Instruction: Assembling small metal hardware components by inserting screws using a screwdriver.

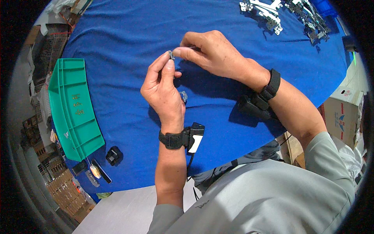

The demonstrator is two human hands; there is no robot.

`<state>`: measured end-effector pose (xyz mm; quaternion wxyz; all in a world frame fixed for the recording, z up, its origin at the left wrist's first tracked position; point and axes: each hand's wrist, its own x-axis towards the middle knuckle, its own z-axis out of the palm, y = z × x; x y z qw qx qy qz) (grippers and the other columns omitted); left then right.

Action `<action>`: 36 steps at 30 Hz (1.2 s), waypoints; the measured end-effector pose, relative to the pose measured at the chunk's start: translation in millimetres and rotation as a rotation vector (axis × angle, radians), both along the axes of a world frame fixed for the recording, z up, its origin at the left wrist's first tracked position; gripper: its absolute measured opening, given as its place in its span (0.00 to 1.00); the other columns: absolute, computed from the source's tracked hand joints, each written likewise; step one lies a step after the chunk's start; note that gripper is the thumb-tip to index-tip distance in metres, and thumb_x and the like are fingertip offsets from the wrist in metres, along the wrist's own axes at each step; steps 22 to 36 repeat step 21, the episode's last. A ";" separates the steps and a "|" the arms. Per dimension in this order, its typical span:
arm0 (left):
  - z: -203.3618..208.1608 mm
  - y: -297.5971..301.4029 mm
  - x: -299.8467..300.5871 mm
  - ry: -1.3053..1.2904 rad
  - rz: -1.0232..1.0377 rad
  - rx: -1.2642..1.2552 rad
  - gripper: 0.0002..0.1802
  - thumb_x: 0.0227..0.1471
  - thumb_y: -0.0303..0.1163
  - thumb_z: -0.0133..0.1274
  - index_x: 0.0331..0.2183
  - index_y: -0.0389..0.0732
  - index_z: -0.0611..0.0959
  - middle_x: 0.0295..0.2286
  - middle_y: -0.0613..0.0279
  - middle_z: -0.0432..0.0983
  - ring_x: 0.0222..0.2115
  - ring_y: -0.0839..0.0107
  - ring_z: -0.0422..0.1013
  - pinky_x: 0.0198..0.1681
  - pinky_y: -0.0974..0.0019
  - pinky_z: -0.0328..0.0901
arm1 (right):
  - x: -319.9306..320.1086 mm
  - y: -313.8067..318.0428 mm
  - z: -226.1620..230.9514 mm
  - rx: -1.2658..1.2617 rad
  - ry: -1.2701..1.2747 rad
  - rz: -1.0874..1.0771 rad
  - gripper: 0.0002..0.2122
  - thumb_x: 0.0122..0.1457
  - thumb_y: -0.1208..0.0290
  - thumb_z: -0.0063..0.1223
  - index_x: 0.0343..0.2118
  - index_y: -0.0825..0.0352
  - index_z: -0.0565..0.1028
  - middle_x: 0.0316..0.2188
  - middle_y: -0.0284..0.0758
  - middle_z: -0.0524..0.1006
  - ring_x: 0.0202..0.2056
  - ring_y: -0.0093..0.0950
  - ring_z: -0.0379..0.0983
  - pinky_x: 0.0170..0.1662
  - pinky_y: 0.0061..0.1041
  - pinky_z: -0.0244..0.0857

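Observation:
My left hand (165, 91) is raised over the blue cloth, its thumb and fingertips pinching a small metallic part (171, 55). Close against that part is the thumb of my right hand (212, 54). The right fingers are curled in toward the thumb; whatever they grip is too small or hidden to name. Beside my left palm shows a small shiny grey piece (184, 96); I cannot tell whether it lies on the cloth or is tucked in the hand. Both wrists wear black straps with small black devices.
A green divided tray (83, 136) at the left holds several tiny brass-coloured pieces (78, 104). Near its front end are a black block (114, 156) and small hand tools (95, 171). Metal hinge-like brackets (269, 13) lie at the far right. A cardboard box (341, 117) stands beyond the table's right edge.

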<state>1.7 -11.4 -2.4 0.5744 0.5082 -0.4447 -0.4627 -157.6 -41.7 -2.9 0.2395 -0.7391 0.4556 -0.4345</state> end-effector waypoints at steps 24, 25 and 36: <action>0.9 0.9 0.2 -0.051 0.022 -0.053 0.10 0.55 0.20 0.54 0.41 0.34 0.84 0.38 0.58 0.79 0.32 0.79 0.73 0.31 0.75 0.71 | -1.4 -2.5 -4.1 0.078 0.026 0.031 0.13 0.62 0.61 0.56 0.31 0.68 0.74 0.16 0.37 0.74 0.19 0.30 0.73 0.23 0.28 0.63; 0.9 0.9 0.2 -0.051 0.022 -0.053 0.10 0.55 0.20 0.54 0.41 0.34 0.84 0.38 0.58 0.79 0.32 0.79 0.73 0.31 0.75 0.71 | -1.4 -2.5 -4.1 0.078 0.026 0.031 0.13 0.62 0.61 0.56 0.31 0.68 0.74 0.16 0.37 0.74 0.19 0.30 0.73 0.23 0.28 0.63; 0.9 0.9 0.2 -0.051 0.022 -0.053 0.10 0.55 0.20 0.54 0.41 0.34 0.84 0.38 0.58 0.79 0.32 0.79 0.73 0.31 0.75 0.71 | -1.4 -2.5 -4.1 0.078 0.026 0.031 0.13 0.62 0.61 0.56 0.31 0.68 0.74 0.16 0.37 0.74 0.19 0.30 0.73 0.23 0.28 0.63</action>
